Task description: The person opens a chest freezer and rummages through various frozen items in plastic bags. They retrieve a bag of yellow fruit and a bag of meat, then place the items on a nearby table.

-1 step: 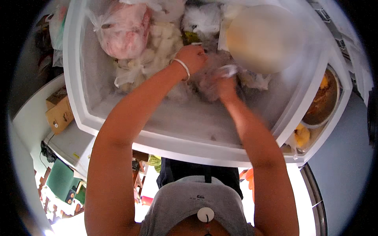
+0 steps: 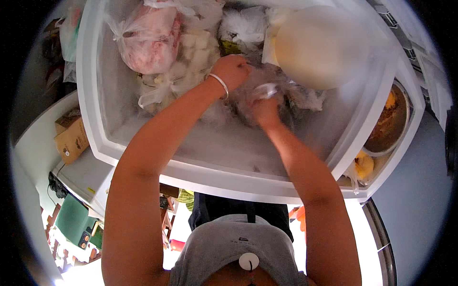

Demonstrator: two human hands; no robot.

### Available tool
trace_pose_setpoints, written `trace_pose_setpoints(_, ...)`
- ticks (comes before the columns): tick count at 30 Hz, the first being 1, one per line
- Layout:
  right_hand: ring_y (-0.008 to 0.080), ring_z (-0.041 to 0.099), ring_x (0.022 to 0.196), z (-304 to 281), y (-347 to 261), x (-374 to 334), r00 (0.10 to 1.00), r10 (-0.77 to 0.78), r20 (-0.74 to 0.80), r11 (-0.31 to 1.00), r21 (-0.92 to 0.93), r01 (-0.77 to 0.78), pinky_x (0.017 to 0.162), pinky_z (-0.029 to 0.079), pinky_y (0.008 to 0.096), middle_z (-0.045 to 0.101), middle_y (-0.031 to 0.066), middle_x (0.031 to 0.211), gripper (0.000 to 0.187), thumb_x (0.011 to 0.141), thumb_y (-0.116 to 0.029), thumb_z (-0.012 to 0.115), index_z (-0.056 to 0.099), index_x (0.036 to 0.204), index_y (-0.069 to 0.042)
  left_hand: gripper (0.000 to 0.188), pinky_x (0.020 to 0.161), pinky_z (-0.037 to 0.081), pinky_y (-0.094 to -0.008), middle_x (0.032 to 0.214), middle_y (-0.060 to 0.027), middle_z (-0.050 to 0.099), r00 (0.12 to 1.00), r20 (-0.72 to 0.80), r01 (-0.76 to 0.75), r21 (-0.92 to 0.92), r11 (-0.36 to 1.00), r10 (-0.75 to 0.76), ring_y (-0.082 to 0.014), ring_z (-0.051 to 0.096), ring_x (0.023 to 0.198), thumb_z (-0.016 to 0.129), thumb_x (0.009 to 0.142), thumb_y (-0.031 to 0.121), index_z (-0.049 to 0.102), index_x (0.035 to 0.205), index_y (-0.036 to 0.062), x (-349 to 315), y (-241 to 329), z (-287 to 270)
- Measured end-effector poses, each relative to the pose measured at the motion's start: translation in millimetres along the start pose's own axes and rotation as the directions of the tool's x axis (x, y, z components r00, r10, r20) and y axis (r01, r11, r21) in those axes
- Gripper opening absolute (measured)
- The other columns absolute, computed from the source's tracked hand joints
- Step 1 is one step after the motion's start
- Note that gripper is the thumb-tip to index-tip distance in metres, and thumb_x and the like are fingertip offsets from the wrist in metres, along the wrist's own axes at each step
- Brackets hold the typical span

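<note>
Both my hands reach down into a white chest freezer (image 2: 229, 178). My left hand (image 2: 231, 70), with a white bangle on its wrist, is closed with fingers curled at the edge of a clear plastic bag (image 2: 244, 102). My right hand (image 2: 265, 108) grips a bunched, shiny part of the same bag, close beside the left. What the bag holds looks dark and is blurred by mist. Left of my hands lie a bag of pinkish frozen meat (image 2: 150, 43) and a bag of pale chunks (image 2: 194, 50).
A white knotted bag (image 2: 243, 24) lies beyond my hands. A large round pale thing (image 2: 319, 47) fills the right back, blurred. Outside the inner rim, at right, sit a round metal pot (image 2: 391, 119) and a yellow bagged item (image 2: 363, 165). A cardboard box (image 2: 71, 140) stands at left.
My right hand has moved a little to the left, toward my left hand, drawing the shiny plastic with it. My left hand stays almost in place.
</note>
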State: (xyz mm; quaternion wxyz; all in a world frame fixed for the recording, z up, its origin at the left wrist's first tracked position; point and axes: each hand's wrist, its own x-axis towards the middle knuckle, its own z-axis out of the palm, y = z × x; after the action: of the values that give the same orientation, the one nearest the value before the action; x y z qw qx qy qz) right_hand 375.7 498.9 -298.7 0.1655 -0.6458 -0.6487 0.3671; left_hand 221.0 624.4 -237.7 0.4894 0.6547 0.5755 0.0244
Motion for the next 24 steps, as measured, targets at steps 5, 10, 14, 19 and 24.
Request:
trace_pose_setpoints(5, 0.0297, 0.062, 0.069, -64.6, -47.2, 7.7, 0.897, 0.406, 0.173, 0.858, 0.266, -0.44, 0.062, 0.045, 0.0442, 0.064, 0.0131, 0.072, 0.017, 0.079, -0.018, 0.057, 0.061, 0.08, -0.001, 0.02, 0.051, 0.039, -0.0265, 0.061, -0.003, 0.052, 0.992, 0.085, 0.125, -0.554, 0.823, -0.093, -0.0131, 0.046, 0.053, 0.058, 0.085, 0.021, 0.059, 0.078, 0.0021, -24.9, 24.6, -26.5)
trace_pose_setpoints(10, 0.0127, 0.045, 0.06, -125.8, -61.0, -19.6, 0.736, 0.625, 0.259, 0.458, 0.642, -0.615, 0.052, 0.033, 0.0268, 0.051, 0.004, 0.067, 0.013, 0.071, 0.0, 0.048, 0.051, 0.061, -0.006, 0.023, 0.042, 0.032, -0.0249, 0.056, -0.0004, 0.046, 0.964, 0.185, 0.266, -0.633, 0.727, -0.191, -0.0085, 0.039, 0.045, 0.058, 0.085, 0.02, 0.058, 0.07, 0.003, -62.1, 43.2, -69.6)
trace_pose_setpoints(14, 0.0137, 0.045, 0.063, -157.1, -62.6, -35.9, 0.784, 0.575, 0.236, 0.383, 0.769, -0.512, 0.058, 0.035, 0.0273, 0.051, 0.0043, 0.068, 0.009, 0.064, 0.002, 0.048, 0.051, 0.059, -0.005, 0.027, 0.046, 0.041, -0.0312, 0.057, -0.0042, 0.052, 0.93, 0.257, 0.367, -0.59, 0.719, -0.263, -0.0147, 0.049, 0.048, 0.06, 0.083, 0.026, 0.059, 0.069, 0.0025, -85.4, 33.9, -68.8)
trace_pose_setpoints(19, 0.0155, 0.051, 0.069, -166.4, -98.3, -57.5, 0.908, 0.305, 0.286, 0.612, 0.672, -0.417, 0.067, 0.039, 0.0274, 0.056, 0.0062, 0.071, 0.008, 0.062, 0.002, 0.047, 0.054, 0.063, -0.002, 0.039, 0.064, 0.047, -0.0435, 0.07, -0.0149, 0.062, 0.984, -0.1, -0.094, 0.406, 0.909, 0.146, -0.0327, 0.061, 0.068, 0.064, 0.076, 0.04, 0.063, 0.08, 0.0011, -119.2, 40.4, -23.2)
trace_pose_setpoints(24, 0.0137, 0.055, 0.072, -176.2, -122.7, -62.6, 0.953, 0.202, 0.227, 0.825, 0.484, -0.291, 0.069, 0.043, 0.0261, 0.058, 0.0033, 0.071, 0.01, 0.071, 0.001, 0.05, 0.057, 0.066, -0.002, 0.038, 0.073, 0.048, -0.0451, 0.085, -0.0201, 0.065, 0.961, 0.247, 0.013, 0.407, 0.913, -0.124, -0.0373, 0.061, 0.082, 0.056, 0.079, 0.039, 0.069, 0.08, 0.004, -118.1, 49.9, -26.6)
